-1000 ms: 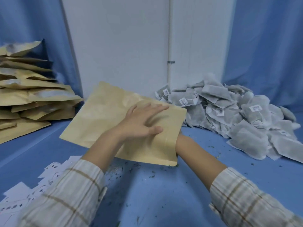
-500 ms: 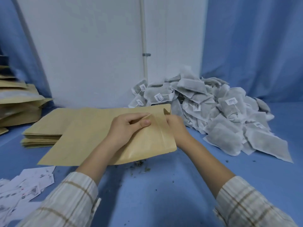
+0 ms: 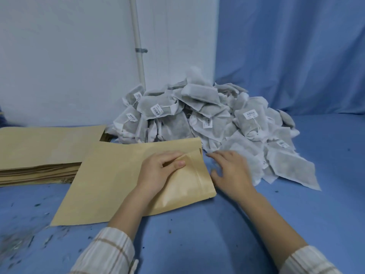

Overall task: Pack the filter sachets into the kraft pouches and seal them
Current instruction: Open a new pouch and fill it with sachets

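The kraft pouch point(image 3: 118, 175) lies flat on the blue table point(image 3: 217, 234), its mouth toward the heap of filter sachets point(image 3: 207, 119). The left hand point(image 3: 160, 171) pinches the upper lip of that mouth, lifting it slightly; the right hand point(image 3: 231, 171) hovers spread and empty just beside the mouth, near the closest sachets. The pouch looks light, thin and creasable (best gripped at the lip). The sachets seem soft, light and tearable, best taken by the body. Their white labels point(image 3: 157, 111) show barcodes; the print is unreadable.
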Tool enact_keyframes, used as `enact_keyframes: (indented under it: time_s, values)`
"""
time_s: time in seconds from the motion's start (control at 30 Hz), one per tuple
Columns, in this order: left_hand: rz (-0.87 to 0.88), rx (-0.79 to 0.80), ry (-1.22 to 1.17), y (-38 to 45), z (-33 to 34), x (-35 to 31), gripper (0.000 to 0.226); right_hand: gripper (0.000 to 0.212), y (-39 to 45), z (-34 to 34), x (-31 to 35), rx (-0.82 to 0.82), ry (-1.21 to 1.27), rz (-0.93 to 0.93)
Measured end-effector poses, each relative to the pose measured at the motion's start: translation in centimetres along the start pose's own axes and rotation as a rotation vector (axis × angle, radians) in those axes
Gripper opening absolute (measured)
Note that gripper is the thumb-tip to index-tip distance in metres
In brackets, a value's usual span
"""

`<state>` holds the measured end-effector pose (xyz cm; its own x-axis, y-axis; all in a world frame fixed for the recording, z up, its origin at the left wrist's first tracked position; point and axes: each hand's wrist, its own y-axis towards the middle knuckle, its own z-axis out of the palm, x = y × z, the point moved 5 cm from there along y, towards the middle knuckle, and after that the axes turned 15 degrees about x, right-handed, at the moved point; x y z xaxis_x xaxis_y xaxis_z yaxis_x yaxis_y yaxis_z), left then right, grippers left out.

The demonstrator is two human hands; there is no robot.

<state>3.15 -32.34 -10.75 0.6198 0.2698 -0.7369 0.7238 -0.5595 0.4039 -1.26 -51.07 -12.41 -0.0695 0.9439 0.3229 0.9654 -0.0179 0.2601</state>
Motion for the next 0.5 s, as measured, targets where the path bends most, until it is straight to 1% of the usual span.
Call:
enact_keyframes:
  time_s: [0.03,0.07,0.13,0.17,0.2,0.27,0.3,0.4,0.5]
  values:
    - [0.006,0.001,0.008,0.1,0.3,0.1,0.036,0.051,-0.1,-0.3,-1.1,-0.024,-0.128,0.118]
    - [0.012,-0.004,0.014,0.2,0.4,0.2,0.036,0.056,-0.4,-0.4,-2.1,-0.005,-0.206,0.264]
    - [0.032,-0.024,0.039,0.3,0.3,0.5,0.036,0.062,-1.1,-0.3,-3.6,0.048,-0.227,0.526]
    - [0.039,-0.037,0.053,0.3,0.2,0.7,0.037,0.062,-1.2,-0.2,-3.9,0.05,-0.243,0.593]
    - [0.04,-0.045,0.06,0.3,0.1,0.8,0.036,0.061,-1.1,-0.2,-3.9,0.037,-0.271,0.617]
    - [0.042,-0.057,0.063,0.3,-0.2,1.0,0.035,0.057,-0.7,-0.6,-4.0,-0.007,-0.262,0.583]
    - [0.042,-0.059,0.065,0.2,-0.4,1.0,0.035,0.056,-0.5,-0.7,-4.0,-0.05,-0.188,0.533]
    - [0.04,-0.062,0.08,0.0,-0.6,1.5,0.034,0.053,-0.3,-1.0,-3.5,-0.183,0.177,0.263]
    - [0.039,-0.074,0.098,0.0,-0.6,1.9,0.028,0.046,-0.5,-1.4,-2.2,-0.215,0.414,0.04]
